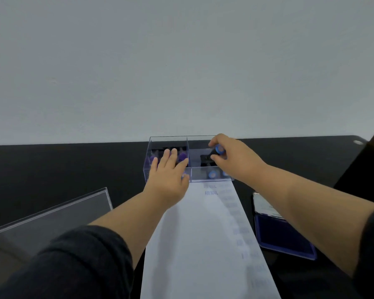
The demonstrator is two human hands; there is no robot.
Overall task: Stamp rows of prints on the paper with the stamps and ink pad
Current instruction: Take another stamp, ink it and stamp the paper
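Behind the black table [73,165] we see a plain pale wall. On it we count one clear box [188,169] with two compartments, one strip of paper [203,234], one ink pad [287,240] and one clear lid [45,216]. Our left hand [168,175] reaches into the left compartment, fingers straight over the purple stamps [183,156], holding nothing. Our right hand [231,156] pinches a blue-topped stamp [217,151] above the right compartment, beyond the paper's far end.
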